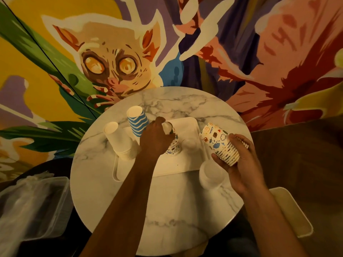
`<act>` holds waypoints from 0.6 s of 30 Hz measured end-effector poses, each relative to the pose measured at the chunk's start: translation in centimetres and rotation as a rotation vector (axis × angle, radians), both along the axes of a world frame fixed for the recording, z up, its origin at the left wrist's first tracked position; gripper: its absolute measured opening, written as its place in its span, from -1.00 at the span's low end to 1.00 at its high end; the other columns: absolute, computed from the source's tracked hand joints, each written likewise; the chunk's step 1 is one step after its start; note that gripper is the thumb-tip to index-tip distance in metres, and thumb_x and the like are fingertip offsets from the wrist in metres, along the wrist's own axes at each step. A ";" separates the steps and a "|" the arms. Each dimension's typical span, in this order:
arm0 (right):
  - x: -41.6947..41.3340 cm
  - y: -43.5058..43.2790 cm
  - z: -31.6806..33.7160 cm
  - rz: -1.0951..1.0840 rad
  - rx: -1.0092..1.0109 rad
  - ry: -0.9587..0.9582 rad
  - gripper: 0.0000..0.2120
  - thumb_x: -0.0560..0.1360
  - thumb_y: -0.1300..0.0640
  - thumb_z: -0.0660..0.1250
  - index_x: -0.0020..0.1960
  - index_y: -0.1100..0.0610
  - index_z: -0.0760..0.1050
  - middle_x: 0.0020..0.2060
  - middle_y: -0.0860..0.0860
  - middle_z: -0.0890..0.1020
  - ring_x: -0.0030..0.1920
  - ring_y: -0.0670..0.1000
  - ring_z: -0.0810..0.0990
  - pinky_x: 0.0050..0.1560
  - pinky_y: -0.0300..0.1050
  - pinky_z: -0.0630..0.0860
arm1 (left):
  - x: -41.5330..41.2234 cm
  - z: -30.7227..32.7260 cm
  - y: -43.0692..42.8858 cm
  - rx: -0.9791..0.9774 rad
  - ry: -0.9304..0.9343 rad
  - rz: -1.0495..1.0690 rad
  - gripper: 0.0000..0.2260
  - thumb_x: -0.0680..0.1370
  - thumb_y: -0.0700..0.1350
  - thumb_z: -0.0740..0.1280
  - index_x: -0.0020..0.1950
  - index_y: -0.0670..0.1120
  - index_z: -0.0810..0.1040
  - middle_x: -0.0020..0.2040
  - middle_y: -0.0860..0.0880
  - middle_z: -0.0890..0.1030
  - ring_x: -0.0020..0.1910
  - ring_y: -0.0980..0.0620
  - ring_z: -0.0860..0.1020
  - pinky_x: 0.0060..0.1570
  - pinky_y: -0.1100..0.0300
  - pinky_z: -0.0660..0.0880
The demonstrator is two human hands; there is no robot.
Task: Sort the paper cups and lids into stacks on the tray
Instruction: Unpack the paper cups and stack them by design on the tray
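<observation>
A painted mural (111, 62) of a wide-eyed animal fills the wall behind the tray (187, 164). A round marble table (167, 210) bears the tray. A clear plastic tub (37, 201) sits well left of it. On the tray's left end stand a white cup stack (118, 140) and a blue-striped stack (138, 120); lids (211, 173) pile beside its near right corner. The left hand (156, 138) curls round an upturned patterned cup (175, 146) on the tray; the right hand (241, 162) grips a tilted patterned stack (220, 145) above its right edge.

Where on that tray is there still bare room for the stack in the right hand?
The tray's near strip, between white cups and lids, looks bare; so does its far right corner. Its left end is crowded: white cups, striped cups, and the left hand on a patterned cup mid-tray.
</observation>
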State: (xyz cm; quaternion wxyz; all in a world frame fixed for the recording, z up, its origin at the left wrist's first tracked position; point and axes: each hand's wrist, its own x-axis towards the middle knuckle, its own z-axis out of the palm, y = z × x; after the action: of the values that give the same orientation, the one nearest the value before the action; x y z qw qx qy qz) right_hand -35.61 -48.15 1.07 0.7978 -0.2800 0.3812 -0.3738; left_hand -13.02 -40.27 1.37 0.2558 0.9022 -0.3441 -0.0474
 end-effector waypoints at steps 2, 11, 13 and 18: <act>-0.1 -0.2 -0.1 0.017 0.002 -0.009 -0.54 0.46 0.12 0.49 0.32 0.08 0.49 0.19 0.15 0.67 0.03 0.16 0.74 -0.10 0.09 0.71 | 0.3 -1.1 -0.6 0.066 0.012 -0.003 -0.47 0.49 0.05 0.49 0.40 -0.06 0.44 0.23 -0.10 0.62 0.18 -0.15 0.59 0.10 0.02 0.51; -0.3 -0.7 -0.8 0.110 0.007 -0.074 -0.49 0.34 0.29 0.46 0.27 0.07 0.51 0.21 0.18 0.66 0.10 0.22 0.72 0.04 0.19 0.67 | 0.5 -2.7 -0.4 0.128 0.030 0.001 -0.39 0.53 0.18 0.42 0.49 -0.05 0.37 0.31 -0.11 0.58 0.25 -0.12 0.56 0.16 0.04 0.47; -0.2 -0.5 -0.8 0.143 0.002 -0.083 -0.50 0.37 0.29 0.45 0.28 0.07 0.52 0.22 0.17 0.66 0.11 0.23 0.71 0.04 0.18 0.67 | 0.1 -2.2 0.3 0.045 0.040 0.031 -0.45 0.55 0.20 0.37 0.46 -0.04 0.42 0.33 -0.07 0.58 0.26 -0.08 0.57 0.18 0.06 0.48; 0.1 0.4 -0.4 0.257 -0.032 -0.068 -0.48 0.33 0.21 0.46 0.28 0.08 0.54 0.20 0.15 0.67 0.14 0.23 0.70 -0.04 0.12 0.69 | -1.5 0.3 1.9 -0.330 0.646 -0.033 -0.63 0.52 0.26 0.40 0.21 0.08 0.61 0.17 0.04 0.67 0.14 0.04 0.64 0.19 -0.09 0.61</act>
State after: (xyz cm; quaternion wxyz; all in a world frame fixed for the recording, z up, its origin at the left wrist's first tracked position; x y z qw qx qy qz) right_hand -35.47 -47.80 0.72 0.8472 -0.3262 0.3089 -0.2836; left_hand -14.48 -38.39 1.63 0.4927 0.7815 -0.2632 -0.2779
